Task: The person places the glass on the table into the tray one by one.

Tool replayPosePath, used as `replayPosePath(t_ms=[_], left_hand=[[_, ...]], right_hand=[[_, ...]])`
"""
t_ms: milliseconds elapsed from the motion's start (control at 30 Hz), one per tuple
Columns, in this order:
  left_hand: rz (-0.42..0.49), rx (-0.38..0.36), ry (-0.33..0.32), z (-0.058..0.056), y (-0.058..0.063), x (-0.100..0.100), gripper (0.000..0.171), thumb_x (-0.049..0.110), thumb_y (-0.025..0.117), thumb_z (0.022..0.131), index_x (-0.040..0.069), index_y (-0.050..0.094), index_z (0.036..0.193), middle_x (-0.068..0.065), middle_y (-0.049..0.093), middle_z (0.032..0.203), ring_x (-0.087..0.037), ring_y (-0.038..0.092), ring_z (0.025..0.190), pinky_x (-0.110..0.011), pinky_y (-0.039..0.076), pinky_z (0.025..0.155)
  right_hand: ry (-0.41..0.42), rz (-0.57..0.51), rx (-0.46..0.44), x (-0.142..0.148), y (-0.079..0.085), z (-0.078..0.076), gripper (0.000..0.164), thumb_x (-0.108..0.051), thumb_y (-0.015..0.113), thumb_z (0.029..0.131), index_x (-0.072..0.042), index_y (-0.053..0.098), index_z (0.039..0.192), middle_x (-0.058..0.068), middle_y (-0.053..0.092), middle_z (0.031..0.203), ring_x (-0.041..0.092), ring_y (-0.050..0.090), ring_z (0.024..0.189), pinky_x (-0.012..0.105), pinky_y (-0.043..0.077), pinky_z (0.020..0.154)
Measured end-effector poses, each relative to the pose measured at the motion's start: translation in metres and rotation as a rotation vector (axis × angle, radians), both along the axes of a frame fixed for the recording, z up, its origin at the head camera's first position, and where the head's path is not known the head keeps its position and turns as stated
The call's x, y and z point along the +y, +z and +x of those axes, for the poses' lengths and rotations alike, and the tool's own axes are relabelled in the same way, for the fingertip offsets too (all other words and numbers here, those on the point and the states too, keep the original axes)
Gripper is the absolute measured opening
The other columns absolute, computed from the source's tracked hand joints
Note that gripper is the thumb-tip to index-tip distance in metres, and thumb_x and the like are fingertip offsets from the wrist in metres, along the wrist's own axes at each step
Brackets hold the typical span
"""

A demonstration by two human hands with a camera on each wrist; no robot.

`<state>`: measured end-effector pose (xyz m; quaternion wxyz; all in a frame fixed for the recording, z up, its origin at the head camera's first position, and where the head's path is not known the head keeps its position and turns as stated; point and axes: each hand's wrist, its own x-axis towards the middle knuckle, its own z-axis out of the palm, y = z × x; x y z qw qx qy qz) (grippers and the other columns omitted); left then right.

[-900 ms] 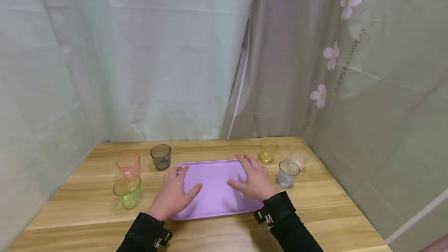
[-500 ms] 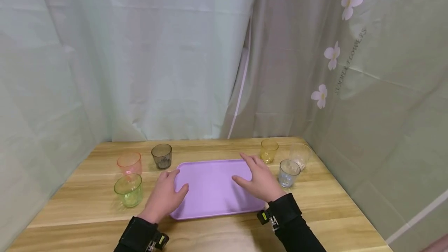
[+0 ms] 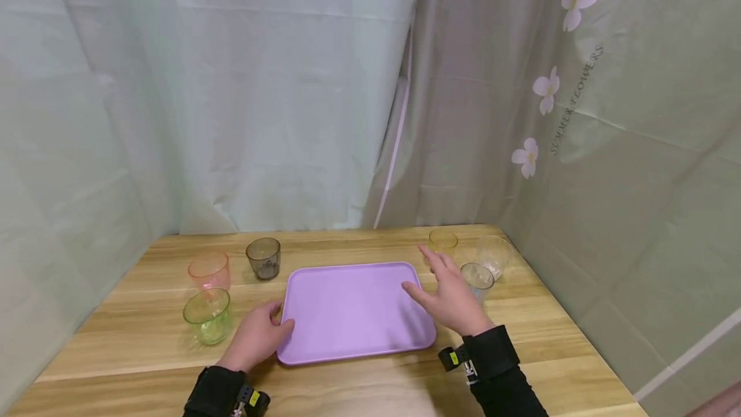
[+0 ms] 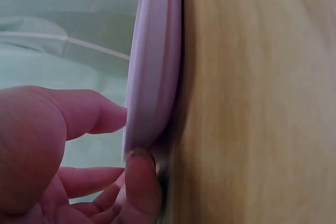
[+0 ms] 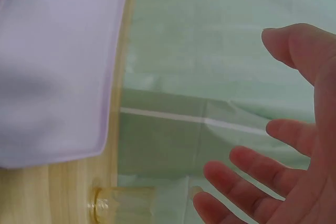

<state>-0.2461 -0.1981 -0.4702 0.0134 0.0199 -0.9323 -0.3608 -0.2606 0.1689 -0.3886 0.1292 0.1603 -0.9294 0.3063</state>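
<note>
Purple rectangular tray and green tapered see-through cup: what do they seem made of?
Purple rectangular tray: probably plastic, smooth and satin-matte, judging by its even colour and rounded, moulded-looking rim. Green tapered see-through cup: glossy, either tinted plastic or glass; its transparent body and bright glints fit both.

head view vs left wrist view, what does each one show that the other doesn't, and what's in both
Only the head view shows the right hand, the yellow cup beyond it and the printed flowers.

Only the left wrist view shows the outer side of the tray where the left hand meets it.

Both show that hand pinching the tray's edge, the wooden table and the pale curtain.
</note>
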Motion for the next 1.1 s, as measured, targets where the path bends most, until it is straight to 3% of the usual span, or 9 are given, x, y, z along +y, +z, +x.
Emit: replayPosePath(t_ms=[200,467,700,1100], left_hand=[[0.014,0.0,0.005,0.0,-0.003,-0.003,0.054,0.014,0.069,0.086,-0.011,0.058,0.133,-0.004,0.057,0.081,-0.019,0.053,0.073,-0.031,0.041,0.064],[0.023,0.016,0.002,0.002,-0.004,-0.002,0.049,0.01,0.069,0.085,-0.009,0.061,0.129,-0.004,0.056,0.08,-0.018,0.052,0.071,-0.031,0.041,0.064],[0.026,-0.008,0.011,0.001,-0.006,-0.004,0.051,0.011,0.069,0.087,-0.009,0.059,0.133,-0.004,0.057,0.08,-0.018,0.052,0.07,-0.03,0.04,0.062],[0.052,-0.009,0.011,0.003,-0.006,-0.004,0.052,0.01,0.069,0.087,-0.009,0.059,0.134,-0.005,0.057,0.081,-0.018,0.052,0.072,-0.03,0.04,0.063]], right_hand=[[-0.039,-0.045,0.019,0.013,0.007,-0.001,0.083,-0.052,0.072,0.091,-0.023,0.035,0.159,0.014,0.049,0.145,0.031,0.059,0.12,0.052,0.053,0.092],[-0.136,-0.22,0.004,0.042,0.021,-0.004,0.09,-0.055,0.073,0.089,-0.011,0.034,0.157,0.015,0.04,0.153,0.036,0.044,0.138,0.059,0.043,0.106],[-0.2,-0.374,-0.034,0.068,0.029,-0.007,0.099,-0.054,0.076,0.086,-0.01,0.025,0.159,0.017,0.03,0.159,0.036,0.033,0.146,0.056,0.032,0.117],[-0.297,-0.51,-0.102,0.087,0.013,-0.014,0.11,-0.059,0.077,0.083,-0.009,0.019,0.161,0.017,0.027,0.162,0.035,0.031,0.149,0.054,0.028,0.12]])
